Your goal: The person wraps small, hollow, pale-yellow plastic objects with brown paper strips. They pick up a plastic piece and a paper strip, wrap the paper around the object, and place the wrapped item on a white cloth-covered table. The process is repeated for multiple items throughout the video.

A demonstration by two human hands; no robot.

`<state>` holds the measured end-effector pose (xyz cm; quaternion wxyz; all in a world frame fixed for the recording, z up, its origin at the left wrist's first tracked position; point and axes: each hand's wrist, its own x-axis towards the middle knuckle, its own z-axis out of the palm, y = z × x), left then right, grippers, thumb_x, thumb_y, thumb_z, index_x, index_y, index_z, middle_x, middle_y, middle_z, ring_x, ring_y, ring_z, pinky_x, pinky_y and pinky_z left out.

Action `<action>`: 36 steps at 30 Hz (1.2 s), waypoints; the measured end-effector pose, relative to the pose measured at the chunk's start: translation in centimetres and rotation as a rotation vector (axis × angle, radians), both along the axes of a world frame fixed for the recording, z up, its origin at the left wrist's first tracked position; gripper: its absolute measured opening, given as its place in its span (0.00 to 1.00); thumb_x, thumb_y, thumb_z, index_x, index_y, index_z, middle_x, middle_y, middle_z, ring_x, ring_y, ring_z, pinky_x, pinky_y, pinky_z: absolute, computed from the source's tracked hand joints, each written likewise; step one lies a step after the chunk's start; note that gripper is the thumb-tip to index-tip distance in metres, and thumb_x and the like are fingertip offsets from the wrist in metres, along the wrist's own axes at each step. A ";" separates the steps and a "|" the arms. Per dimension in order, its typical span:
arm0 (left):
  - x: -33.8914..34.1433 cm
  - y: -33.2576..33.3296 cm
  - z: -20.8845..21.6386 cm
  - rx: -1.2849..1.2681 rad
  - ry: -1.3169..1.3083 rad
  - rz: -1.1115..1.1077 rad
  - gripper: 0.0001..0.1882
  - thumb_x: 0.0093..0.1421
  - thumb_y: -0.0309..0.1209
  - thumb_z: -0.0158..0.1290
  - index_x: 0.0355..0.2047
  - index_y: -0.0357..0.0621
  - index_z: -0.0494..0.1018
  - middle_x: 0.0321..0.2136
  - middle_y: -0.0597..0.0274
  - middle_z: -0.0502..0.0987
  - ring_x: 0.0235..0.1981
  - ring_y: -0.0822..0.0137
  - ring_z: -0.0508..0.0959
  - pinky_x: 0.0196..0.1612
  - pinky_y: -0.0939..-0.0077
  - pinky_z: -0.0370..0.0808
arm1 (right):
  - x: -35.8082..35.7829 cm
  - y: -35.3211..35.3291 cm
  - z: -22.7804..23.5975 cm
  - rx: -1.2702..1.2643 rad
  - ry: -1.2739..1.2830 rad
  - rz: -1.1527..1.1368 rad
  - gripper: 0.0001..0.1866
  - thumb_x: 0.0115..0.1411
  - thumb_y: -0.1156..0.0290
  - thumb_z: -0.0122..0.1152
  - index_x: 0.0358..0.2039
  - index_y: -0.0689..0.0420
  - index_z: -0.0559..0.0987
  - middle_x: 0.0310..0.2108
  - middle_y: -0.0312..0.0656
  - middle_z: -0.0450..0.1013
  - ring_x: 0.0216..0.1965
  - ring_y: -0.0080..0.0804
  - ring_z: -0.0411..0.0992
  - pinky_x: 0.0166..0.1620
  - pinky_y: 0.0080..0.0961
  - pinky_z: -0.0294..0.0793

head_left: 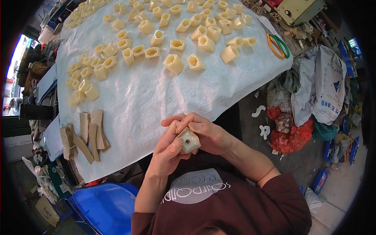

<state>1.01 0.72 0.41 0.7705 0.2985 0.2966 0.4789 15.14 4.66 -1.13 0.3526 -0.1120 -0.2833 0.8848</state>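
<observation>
Close in front of my body, my left hand (166, 147) is closed around a small pale cream angular block (192, 145). A small dark round hole shows in the block's upward face. My right hand (211, 135) wraps its far side, with bent fingers against the block and the left fingers. The fingertips under the block are hidden. Beyond my hands, many hollow, pale yellow block-shaped pieces (173, 64) stand or lie on a white sheet (145, 113). Most of those show open, ragged-edged cavities.
Brown flat strips (94, 135) lie at the sheet's left edge, some tied in a bundle. Scissors with orange and green handles (279, 46) rest at the right corner. A blue plastic chair or tub (103, 203) is at lower left. White sacks (329, 84) and red bags (291, 137) stand at right.
</observation>
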 end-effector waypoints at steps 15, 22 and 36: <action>0.3 -0.6 0.7 -0.028 0.204 0.072 0.36 0.51 0.48 0.52 0.52 0.35 0.57 0.37 0.58 0.69 0.35 0.68 0.74 0.30 0.83 0.73 | 0.3 -0.5 0.8 0.427 -0.308 -0.229 0.16 0.65 0.63 0.38 0.44 0.60 0.68 0.55 0.45 0.57 0.45 0.27 0.64 0.48 0.23 0.65; 0.3 -0.4 0.5 0.013 0.152 0.080 0.32 0.53 0.44 0.50 0.52 0.36 0.56 0.39 0.59 0.68 0.42 0.67 0.71 0.40 0.76 0.71 | 0.2 -0.3 1.3 0.055 0.012 -0.077 0.15 0.62 0.67 0.42 0.47 0.59 0.68 0.56 0.45 0.56 0.52 0.30 0.59 0.52 0.25 0.62; 1.4 -0.5 0.6 -0.082 0.132 0.259 0.19 0.60 0.44 0.43 0.42 0.42 0.66 0.36 0.63 0.69 0.37 0.72 0.70 0.37 0.77 0.68 | 0.0 -0.3 0.2 0.403 -0.281 -0.149 0.21 0.63 0.59 0.36 0.48 0.60 0.68 0.52 0.50 0.58 0.52 0.34 0.60 0.53 0.30 0.60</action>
